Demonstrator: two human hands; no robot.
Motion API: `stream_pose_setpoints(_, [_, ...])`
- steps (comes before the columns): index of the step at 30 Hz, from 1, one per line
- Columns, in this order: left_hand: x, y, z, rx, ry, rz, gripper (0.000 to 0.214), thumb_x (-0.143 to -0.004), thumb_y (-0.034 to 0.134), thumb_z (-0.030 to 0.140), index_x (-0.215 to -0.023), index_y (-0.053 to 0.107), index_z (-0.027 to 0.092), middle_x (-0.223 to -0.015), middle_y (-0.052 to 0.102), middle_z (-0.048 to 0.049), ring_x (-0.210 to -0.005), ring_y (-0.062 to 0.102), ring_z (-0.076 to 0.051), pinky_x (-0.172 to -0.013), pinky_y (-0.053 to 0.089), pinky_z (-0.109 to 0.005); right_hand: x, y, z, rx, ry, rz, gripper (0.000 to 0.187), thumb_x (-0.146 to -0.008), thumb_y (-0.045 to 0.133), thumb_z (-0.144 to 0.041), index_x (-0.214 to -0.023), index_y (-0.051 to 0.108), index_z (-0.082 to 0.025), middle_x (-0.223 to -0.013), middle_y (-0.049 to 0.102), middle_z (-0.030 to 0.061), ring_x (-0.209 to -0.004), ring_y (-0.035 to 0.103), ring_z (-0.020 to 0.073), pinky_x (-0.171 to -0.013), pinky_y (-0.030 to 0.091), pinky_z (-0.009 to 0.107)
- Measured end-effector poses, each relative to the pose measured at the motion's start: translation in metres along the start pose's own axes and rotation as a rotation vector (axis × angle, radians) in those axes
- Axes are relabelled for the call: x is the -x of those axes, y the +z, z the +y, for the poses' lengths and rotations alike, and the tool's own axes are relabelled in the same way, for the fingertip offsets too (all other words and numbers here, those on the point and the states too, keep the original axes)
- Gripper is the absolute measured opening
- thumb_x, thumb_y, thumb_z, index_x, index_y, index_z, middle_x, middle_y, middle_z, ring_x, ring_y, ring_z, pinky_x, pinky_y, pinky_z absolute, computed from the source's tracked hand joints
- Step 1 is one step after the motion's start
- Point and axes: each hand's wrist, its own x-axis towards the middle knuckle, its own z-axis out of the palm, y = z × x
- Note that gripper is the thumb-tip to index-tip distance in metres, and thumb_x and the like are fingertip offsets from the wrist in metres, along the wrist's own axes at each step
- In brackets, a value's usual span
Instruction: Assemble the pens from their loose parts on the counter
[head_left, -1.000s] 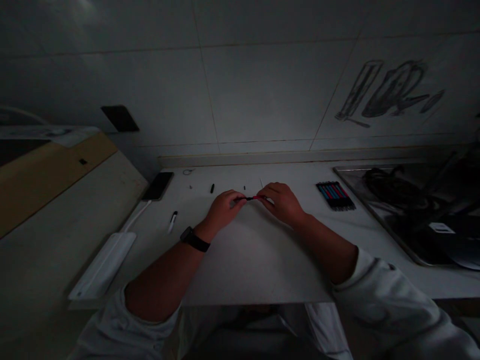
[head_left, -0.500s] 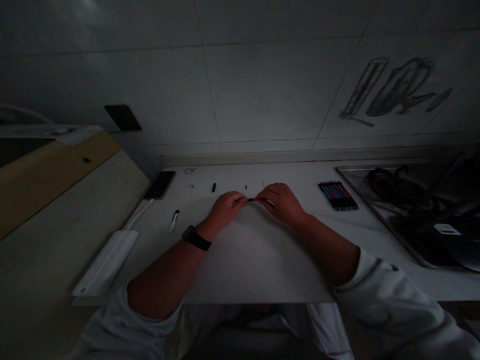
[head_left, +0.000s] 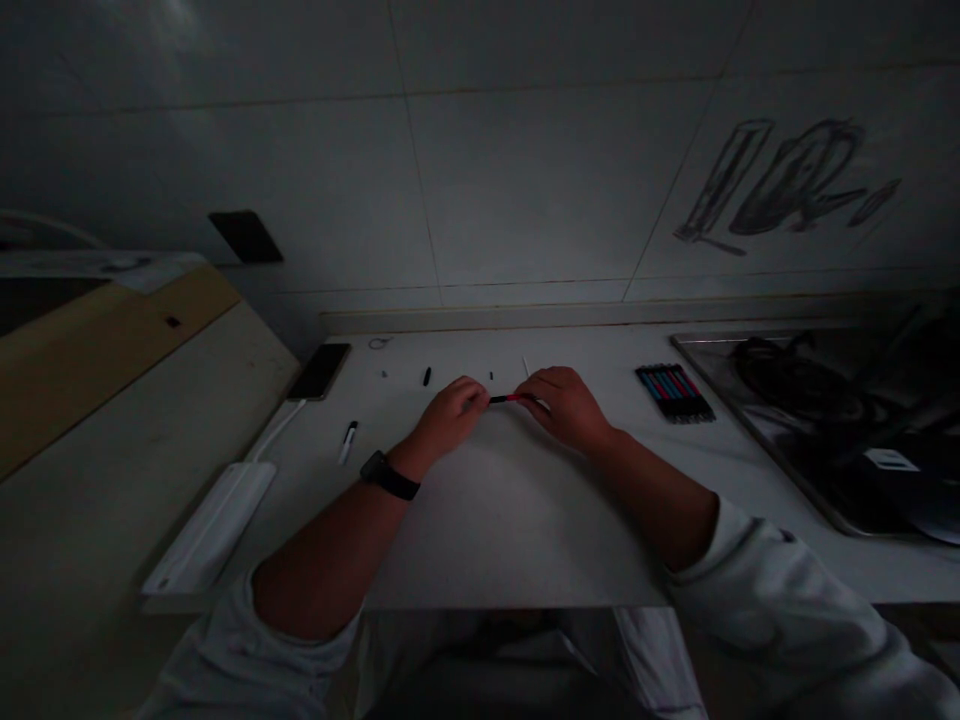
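The scene is dim. Both my hands meet over the middle of a white table (head_left: 495,520). My left hand (head_left: 448,415), with a dark watch on its wrist, pinches one end of a thin red and black pen (head_left: 506,398). My right hand (head_left: 564,403) is closed on the pen's other end. The pen lies level between the two hands, just above the tabletop. A row of several pens (head_left: 673,390) with red and blue barrels lies to the right of my right hand.
A dark phone (head_left: 321,370) lies at the table's far left, with a white cable running to a white flat device (head_left: 210,525). A white pen piece (head_left: 347,440) and small dark parts (head_left: 426,376) lie behind my hands. A metal tray (head_left: 825,420) with dark items sits at the right.
The hands stay together on the pen; a little more of the pen shows between them now. The view has shifted slightly.
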Motion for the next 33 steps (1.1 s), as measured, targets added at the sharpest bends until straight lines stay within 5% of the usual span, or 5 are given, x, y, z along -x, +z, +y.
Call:
stream_pose_setpoints(5, [0.0018, 0.0005, 0.0034, 0.033, -0.034, 0.027, 0.028, -0.093, 0.07, 0.029, -0.117, 0.06, 0.021, -0.112, 0.064, -0.0064, -0.097, 0.064, -0.018, -0.09, 0.053, -0.036, 0.0001, 0.0002, 0.0018, 0.006, 0.008, 0.019, 0.018, -0.103, 0.06, -0.029, -0.101, 0.074, -0.019, -0.094, 0.075, 0.0083, -0.087, 0.065, 0.0223, -0.086, 0.042, 0.037])
stream_pose_setpoints(10, [-0.0005, -0.0001, 0.0028, 0.005, -0.007, -0.033, 0.029, -0.108, 0.044, 0.034, -0.093, 0.065, 0.02, -0.103, 0.063, -0.0069, -0.101, 0.063, -0.02, -0.095, 0.052, -0.039, -0.0015, -0.0018, -0.0002, -0.013, -0.005, 0.004, 0.019, -0.104, 0.058, -0.029, -0.103, 0.075, -0.02, -0.094, 0.075, 0.0091, -0.087, 0.065, 0.0224, -0.086, 0.042, 0.038])
stream_pose_setpoints(16, [0.0018, 0.0017, 0.0004, 0.033, 0.018, 0.018, 0.028, -0.091, 0.073, 0.028, -0.115, 0.061, 0.021, -0.116, 0.062, -0.0078, -0.101, 0.063, -0.019, -0.093, 0.053, -0.037, -0.0006, 0.0006, 0.0039, -0.028, 0.004, 0.001, 0.02, -0.103, 0.058, -0.03, -0.103, 0.075, -0.02, -0.096, 0.076, 0.0096, -0.088, 0.066, 0.0227, -0.085, 0.042, 0.038])
stream_pose_setpoints(22, [-0.0004, 0.0025, 0.0007, 0.037, -0.006, -0.047, 0.026, -0.107, 0.046, 0.033, -0.096, 0.066, 0.02, -0.105, 0.064, -0.0075, -0.105, 0.063, -0.021, -0.099, 0.051, -0.04, -0.0002, 0.0014, 0.0033, -0.033, -0.019, -0.007, 0.022, -0.105, 0.057, -0.032, -0.104, 0.075, -0.021, -0.097, 0.077, 0.0095, -0.089, 0.066, 0.023, -0.086, 0.042, 0.038])
stream_pose_setpoints(33, [0.0013, 0.0034, -0.0028, 0.043, -0.015, -0.032, 0.018, -0.104, 0.055, 0.035, -0.106, 0.066, 0.021, -0.111, 0.063, -0.0076, -0.105, 0.064, -0.02, -0.099, 0.052, -0.04, 0.0004, 0.0022, 0.0038, -0.039, -0.02, -0.007, 0.022, -0.104, 0.058, -0.033, -0.103, 0.076, -0.02, -0.096, 0.076, 0.0093, -0.088, 0.067, 0.0226, -0.088, 0.043, 0.038])
